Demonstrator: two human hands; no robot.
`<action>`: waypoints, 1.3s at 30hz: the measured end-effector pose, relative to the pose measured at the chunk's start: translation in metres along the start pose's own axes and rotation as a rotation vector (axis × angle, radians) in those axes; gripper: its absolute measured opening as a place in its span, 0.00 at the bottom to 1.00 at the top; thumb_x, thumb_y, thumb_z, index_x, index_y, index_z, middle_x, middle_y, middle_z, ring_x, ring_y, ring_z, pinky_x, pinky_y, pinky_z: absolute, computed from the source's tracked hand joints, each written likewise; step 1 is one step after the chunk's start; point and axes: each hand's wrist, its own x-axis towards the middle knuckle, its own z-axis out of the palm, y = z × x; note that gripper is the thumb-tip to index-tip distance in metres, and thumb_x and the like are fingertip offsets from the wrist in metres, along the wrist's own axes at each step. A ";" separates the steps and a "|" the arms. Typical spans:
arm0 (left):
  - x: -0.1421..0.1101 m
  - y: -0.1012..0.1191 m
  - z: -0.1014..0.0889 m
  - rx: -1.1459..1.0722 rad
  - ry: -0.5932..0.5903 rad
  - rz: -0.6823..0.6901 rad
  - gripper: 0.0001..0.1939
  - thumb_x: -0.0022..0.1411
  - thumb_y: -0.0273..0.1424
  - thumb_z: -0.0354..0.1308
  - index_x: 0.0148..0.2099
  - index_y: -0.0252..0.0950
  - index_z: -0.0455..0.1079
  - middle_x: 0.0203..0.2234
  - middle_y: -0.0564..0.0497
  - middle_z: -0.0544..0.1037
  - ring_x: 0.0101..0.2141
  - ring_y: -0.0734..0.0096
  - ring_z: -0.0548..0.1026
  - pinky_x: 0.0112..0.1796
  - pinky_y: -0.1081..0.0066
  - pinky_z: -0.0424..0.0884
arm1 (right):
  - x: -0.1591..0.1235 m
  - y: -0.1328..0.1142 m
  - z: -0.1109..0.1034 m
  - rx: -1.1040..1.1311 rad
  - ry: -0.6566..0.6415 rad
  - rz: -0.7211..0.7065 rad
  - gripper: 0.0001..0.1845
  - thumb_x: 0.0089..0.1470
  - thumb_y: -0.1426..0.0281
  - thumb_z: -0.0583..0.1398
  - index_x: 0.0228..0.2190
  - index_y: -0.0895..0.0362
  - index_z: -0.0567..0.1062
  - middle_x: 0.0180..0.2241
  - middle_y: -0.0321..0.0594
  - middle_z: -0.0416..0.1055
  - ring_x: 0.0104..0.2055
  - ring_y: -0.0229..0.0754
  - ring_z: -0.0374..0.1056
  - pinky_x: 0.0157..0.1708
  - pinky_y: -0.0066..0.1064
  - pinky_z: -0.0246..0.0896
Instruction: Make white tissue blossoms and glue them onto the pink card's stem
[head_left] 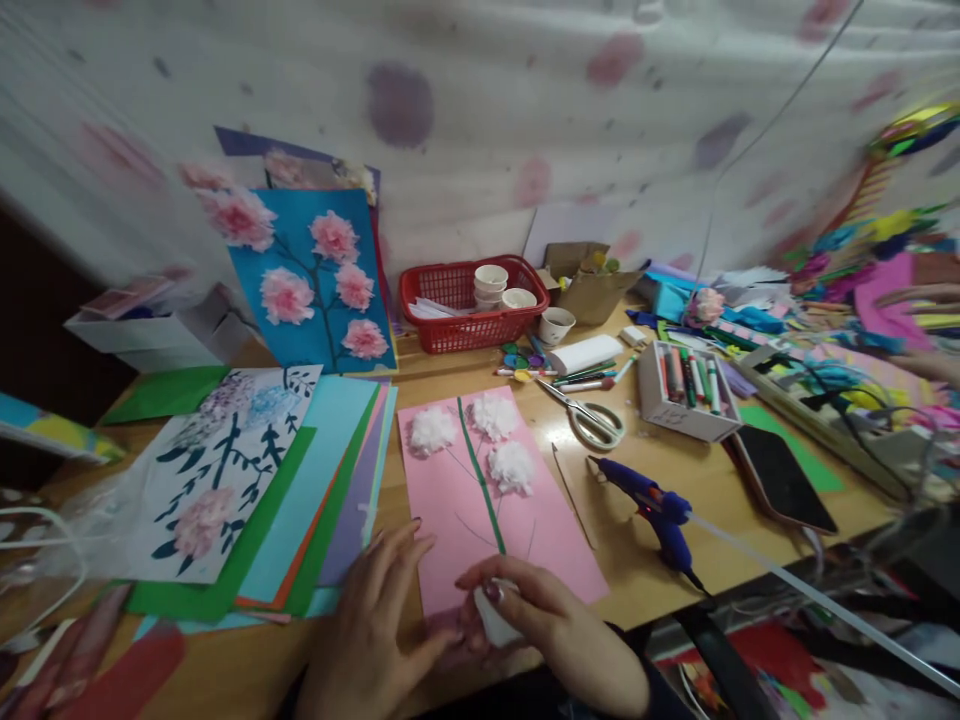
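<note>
My right hand (559, 622) is curled at the near edge of a pink paper sheet (442, 510), its fingers closed on a small white piece of folded paper (498, 614), partly hidden by them. To its left, my left hand (381, 615) is held with fingers apart and nothing in it, over the sheet's lower left edge. A green paper stem (477, 470) runs down the pink sheet, with thin drawn lines branching off. Several fluffy white paper flowers (511, 467) sit on its upper part. A blue glue gun (651, 505) with a clear glue stick lies at the right.
Scissors (596, 424), a thin stick (573, 495) and a box of markers (686, 390) lie beyond the sheet. A red basket (427, 335) holds paper cups. Coloured papers (281, 535) are stacked left; a phone (784, 480) lies right. Another person's hand (926, 295) is far right.
</note>
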 end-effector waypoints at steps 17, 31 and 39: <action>0.003 -0.008 0.033 0.185 -0.267 0.225 0.19 0.65 0.33 0.57 0.58 0.44 0.68 0.58 0.43 0.71 0.59 0.48 0.68 0.53 0.36 0.65 | -0.014 0.009 -0.030 0.160 0.114 -0.150 0.24 0.51 0.56 0.66 0.46 0.54 0.73 0.38 0.43 0.77 0.35 0.41 0.75 0.40 0.37 0.68; 0.061 -0.030 0.002 -0.252 0.092 -0.003 0.09 0.65 0.29 0.55 0.46 0.38 0.73 0.40 0.46 0.80 0.43 0.63 0.78 0.46 0.63 0.75 | 0.067 -0.022 -0.014 0.081 -0.036 -0.151 0.17 0.43 0.65 0.69 0.35 0.60 0.76 0.26 0.38 0.76 0.25 0.35 0.71 0.22 0.25 0.63; 0.085 -0.061 0.029 -0.094 -0.080 0.071 0.22 0.67 0.24 0.45 0.59 0.36 0.68 0.55 0.43 0.75 0.56 0.60 0.71 0.56 0.53 0.68 | 0.089 0.004 0.003 -0.083 -0.042 -0.180 0.09 0.42 0.69 0.68 0.27 0.58 0.74 0.18 0.29 0.70 0.19 0.31 0.62 0.22 0.24 0.57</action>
